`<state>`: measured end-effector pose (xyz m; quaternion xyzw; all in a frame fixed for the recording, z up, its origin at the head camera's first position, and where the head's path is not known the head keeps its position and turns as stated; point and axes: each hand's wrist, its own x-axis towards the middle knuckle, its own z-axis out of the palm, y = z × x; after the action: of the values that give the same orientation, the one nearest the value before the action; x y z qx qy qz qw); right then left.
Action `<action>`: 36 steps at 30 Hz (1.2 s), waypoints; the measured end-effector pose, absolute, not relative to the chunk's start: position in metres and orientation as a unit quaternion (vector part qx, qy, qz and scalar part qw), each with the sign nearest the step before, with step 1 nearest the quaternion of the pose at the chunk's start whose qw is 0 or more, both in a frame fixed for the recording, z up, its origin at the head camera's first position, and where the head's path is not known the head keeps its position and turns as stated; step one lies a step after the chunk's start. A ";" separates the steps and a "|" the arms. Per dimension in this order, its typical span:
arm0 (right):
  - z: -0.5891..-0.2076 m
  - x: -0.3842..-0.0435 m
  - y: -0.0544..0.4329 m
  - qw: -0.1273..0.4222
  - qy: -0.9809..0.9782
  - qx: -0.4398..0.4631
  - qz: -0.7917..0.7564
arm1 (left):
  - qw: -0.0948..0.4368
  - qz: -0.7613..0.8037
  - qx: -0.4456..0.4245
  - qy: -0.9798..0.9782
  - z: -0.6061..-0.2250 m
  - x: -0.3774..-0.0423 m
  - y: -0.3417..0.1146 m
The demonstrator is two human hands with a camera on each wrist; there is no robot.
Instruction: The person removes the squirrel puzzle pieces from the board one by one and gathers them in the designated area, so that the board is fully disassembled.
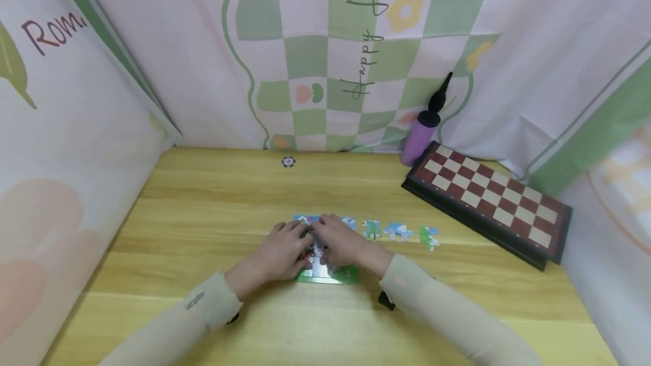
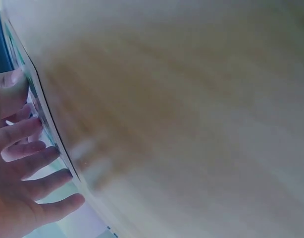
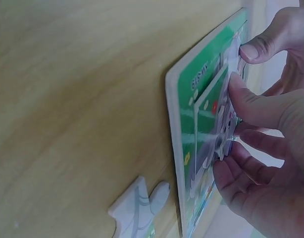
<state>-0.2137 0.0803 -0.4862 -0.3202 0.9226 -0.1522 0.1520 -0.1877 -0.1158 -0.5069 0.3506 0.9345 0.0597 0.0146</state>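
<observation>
A puzzle board [image 1: 328,280] with a green border lies on the table, both hands over it. My right hand [image 3: 266,198] pinches a puzzle piece [image 3: 209,116] with green grass on it between thumb and fingertips, tilted up from the board in the right wrist view. My left hand [image 1: 281,250] rests on the board's left side, fingers spread and fairly straight along its edge in the left wrist view. The middle of the picture is partly hidden under the fingers. Loose puzzle pieces [image 1: 398,231] lie in a row right of the board.
A folded chessboard [image 1: 488,191] lies at the back right, beside a purple pump [image 1: 420,139] with a black nozzle. A small round chip [image 1: 288,161] lies near the table's far edge. Printed curtains [image 1: 305,61] surround the wooden table [image 1: 213,185].
</observation>
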 end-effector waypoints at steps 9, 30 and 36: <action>-0.487 -0.216 0.079 0.157 0.923 -0.321 -0.146 | 0.014 0.063 0.351 0.934 -0.506 -0.188 -0.114; -0.482 -0.213 0.081 0.151 0.913 -0.338 -0.169 | 0.016 0.085 0.346 0.934 -0.506 -0.187 -0.112; -0.480 -0.208 0.082 0.114 0.904 -0.385 -0.148 | 0.003 0.096 0.349 0.932 -0.508 -0.187 -0.113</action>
<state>-0.2084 0.0825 -0.4796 -0.3847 0.9040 -0.1477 0.1139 -0.1874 -0.1132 -0.5083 0.3487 0.9323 0.0957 0.0030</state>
